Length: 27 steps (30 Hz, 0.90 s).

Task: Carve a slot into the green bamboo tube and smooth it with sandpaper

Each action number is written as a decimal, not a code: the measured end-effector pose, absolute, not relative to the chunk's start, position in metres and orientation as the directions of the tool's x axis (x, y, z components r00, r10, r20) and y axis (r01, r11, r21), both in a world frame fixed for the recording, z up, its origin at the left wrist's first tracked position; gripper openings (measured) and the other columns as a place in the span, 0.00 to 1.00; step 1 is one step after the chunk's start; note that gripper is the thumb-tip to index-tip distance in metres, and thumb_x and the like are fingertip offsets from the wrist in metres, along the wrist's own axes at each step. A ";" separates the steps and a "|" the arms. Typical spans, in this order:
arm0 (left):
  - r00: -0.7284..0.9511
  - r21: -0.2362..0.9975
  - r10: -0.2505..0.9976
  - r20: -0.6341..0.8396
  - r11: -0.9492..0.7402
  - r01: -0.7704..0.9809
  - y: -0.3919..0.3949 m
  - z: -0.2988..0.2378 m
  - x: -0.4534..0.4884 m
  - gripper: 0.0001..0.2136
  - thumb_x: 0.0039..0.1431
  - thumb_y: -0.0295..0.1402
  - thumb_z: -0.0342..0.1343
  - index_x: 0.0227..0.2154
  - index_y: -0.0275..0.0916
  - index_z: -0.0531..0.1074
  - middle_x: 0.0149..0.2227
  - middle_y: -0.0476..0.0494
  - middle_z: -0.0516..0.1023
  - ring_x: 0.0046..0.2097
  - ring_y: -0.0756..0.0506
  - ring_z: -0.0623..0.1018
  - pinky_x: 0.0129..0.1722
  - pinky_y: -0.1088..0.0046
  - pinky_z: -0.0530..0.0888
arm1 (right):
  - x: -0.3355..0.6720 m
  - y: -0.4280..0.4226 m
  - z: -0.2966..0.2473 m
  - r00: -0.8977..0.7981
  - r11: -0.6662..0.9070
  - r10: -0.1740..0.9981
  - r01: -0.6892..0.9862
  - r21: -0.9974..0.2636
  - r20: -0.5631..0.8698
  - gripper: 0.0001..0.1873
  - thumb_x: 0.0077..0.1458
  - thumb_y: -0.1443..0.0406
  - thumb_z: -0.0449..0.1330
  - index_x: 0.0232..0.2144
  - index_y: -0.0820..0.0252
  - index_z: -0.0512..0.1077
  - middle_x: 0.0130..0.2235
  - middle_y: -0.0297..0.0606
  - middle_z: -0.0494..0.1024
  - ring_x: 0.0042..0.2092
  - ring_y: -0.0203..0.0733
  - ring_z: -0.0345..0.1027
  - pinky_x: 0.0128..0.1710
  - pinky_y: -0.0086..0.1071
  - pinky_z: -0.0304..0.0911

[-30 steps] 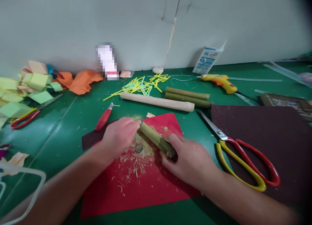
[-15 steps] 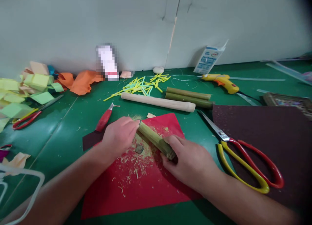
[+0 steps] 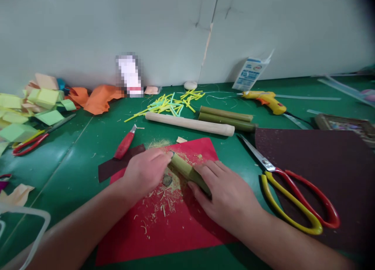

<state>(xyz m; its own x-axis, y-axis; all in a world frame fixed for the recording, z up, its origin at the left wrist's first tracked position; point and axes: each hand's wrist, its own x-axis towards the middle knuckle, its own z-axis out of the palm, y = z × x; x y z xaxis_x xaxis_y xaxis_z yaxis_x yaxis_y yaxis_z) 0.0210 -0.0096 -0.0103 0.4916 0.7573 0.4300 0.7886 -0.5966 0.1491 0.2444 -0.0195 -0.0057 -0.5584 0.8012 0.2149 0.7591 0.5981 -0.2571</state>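
Near the sheet's (image 3: 164, 235) far edge, bamboo (image 3: 184, 167) is grasped by the right hand (image 3: 227, 194), met by the clenched left hand (image 3: 147, 168)

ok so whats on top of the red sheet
Shavings and a dark scrap lie on the red sheet. Over it, the right hand holds the bamboo; the left hand is at its far end. Whatever the hands and bamboo cover can't be seen.

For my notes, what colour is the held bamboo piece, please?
The bamboo piece is yellowish green, clearest in the head view.
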 end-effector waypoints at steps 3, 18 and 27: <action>0.474 0.153 0.758 0.448 -0.588 0.794 -0.008 -0.011 0.016 0.11 0.64 0.30 0.46 0.40 0.36 0.73 0.38 0.43 0.78 0.40 0.46 0.77 0.42 0.67 0.76 | 0.246 -0.016 -0.007 -0.557 0.609 0.789 0.763 -0.215 0.258 0.09 0.54 0.66 0.53 0.36 0.62 0.70 0.35 0.43 0.74 0.39 0.48 0.63 0.38 0.40 0.60; 0.545 0.059 0.728 0.416 -0.619 0.783 -0.012 -0.006 0.029 0.13 0.65 0.29 0.42 0.38 0.35 0.73 0.33 0.43 0.77 0.37 0.46 0.77 0.37 0.70 0.75 | 0.241 -0.002 -0.009 -0.589 0.636 0.770 0.741 -0.216 0.246 0.09 0.58 0.64 0.52 0.36 0.63 0.70 0.35 0.43 0.74 0.39 0.47 0.65 0.37 0.38 0.60; 0.526 0.179 0.760 0.383 -0.619 0.764 -0.010 -0.006 0.033 0.12 0.65 0.28 0.43 0.39 0.35 0.73 0.34 0.42 0.77 0.40 0.46 0.76 0.40 0.68 0.76 | 0.241 -0.001 -0.009 -0.587 0.641 0.766 0.727 -0.247 0.261 0.06 0.55 0.66 0.54 0.35 0.62 0.69 0.33 0.42 0.73 0.38 0.46 0.65 0.35 0.37 0.61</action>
<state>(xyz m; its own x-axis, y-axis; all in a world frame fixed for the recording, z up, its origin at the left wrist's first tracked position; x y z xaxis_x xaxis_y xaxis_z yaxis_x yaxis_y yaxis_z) 0.0332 -0.0097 -0.0065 0.5258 0.7595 0.3829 0.7644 -0.6194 0.1790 0.2413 -0.0014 -0.0091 -0.5873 0.7662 0.2606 0.7268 0.6410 -0.2466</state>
